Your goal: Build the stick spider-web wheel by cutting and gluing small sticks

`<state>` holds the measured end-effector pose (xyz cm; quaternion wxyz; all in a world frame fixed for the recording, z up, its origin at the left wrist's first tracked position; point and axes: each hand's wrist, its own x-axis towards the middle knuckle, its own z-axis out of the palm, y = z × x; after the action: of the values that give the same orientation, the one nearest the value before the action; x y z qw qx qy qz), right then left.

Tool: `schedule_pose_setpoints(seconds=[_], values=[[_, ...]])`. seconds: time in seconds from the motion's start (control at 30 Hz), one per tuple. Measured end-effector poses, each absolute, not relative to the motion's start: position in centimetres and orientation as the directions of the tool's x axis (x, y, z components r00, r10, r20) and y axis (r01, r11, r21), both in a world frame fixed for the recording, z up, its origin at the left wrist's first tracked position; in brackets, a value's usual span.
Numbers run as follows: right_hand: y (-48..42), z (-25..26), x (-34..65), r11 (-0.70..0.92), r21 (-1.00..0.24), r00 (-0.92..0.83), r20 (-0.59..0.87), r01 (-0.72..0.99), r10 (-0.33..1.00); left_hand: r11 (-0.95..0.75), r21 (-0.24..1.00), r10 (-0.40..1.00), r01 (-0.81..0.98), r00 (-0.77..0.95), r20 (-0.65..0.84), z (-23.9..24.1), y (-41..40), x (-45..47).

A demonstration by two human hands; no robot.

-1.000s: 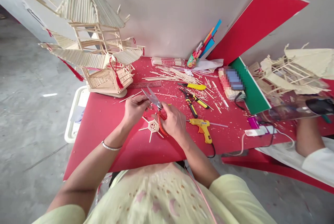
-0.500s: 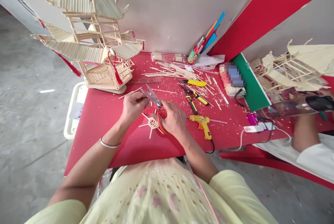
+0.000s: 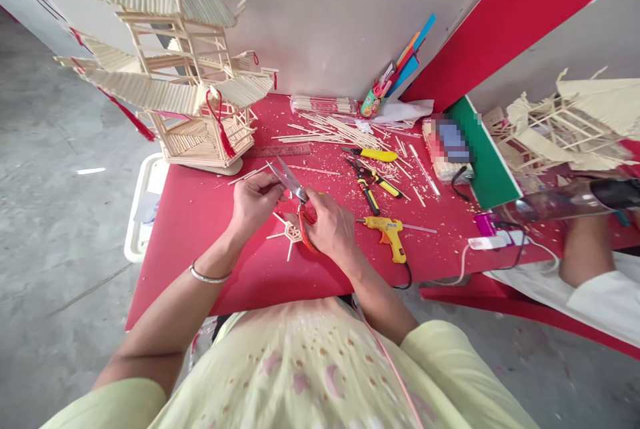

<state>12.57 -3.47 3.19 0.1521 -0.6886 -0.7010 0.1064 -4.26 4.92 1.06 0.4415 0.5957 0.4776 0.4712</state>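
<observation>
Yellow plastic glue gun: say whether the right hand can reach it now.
Probably yes: the glue gun lies beside the right hand with nothing visible between, though that hand holds red-handled metal scissors.

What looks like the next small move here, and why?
Probably ease the scissors shut, keeping fingers clear: the right hand holds them with blades parted, close to the pinching left hand. Whatever it pinches is too small to make out.

Head camera: one view, from this person's head, facing forward and steeply down.
Shirt (image 3: 300,362): closest to the lens, along the lower edge.
Red table (image 3: 200,289): middle range, left hand (image 3: 256,203) and right hand (image 3: 331,223) near centre.
Wall (image 3: 315,15): farther off, beyond the table, upper middle.
</observation>
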Motion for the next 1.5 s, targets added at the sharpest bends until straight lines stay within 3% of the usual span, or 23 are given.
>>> schedule_pose_setpoints(seconds=[0.23,0.8,0.97,1.5], values=[[-3.5,2.9,12.0,0.001,-0.366,0.011,0.030,0.931,0.999,-0.149,0.969,0.988,0.199,0.074,0.137,0.9,4.6,-4.0],[-3.9,1.2,12.0,0.017,-0.347,0.023,0.111,0.938,0.994,0.040,0.999,0.999,0.003,0.009,-0.040,0.8,3.7,-3.9],[-3.9,1.8,12.3,0.044,-0.390,0.008,0.129,0.920,0.992,-0.002,1.000,0.999,0.005,0.052,0.002,0.5,3.9,-4.1],[-3.7,1.9,12.9,0.075,-0.344,-0.038,0.113,0.936,0.993,-0.072,0.996,0.985,0.061,0.164,0.061,1.0,4.2,-5.2]])
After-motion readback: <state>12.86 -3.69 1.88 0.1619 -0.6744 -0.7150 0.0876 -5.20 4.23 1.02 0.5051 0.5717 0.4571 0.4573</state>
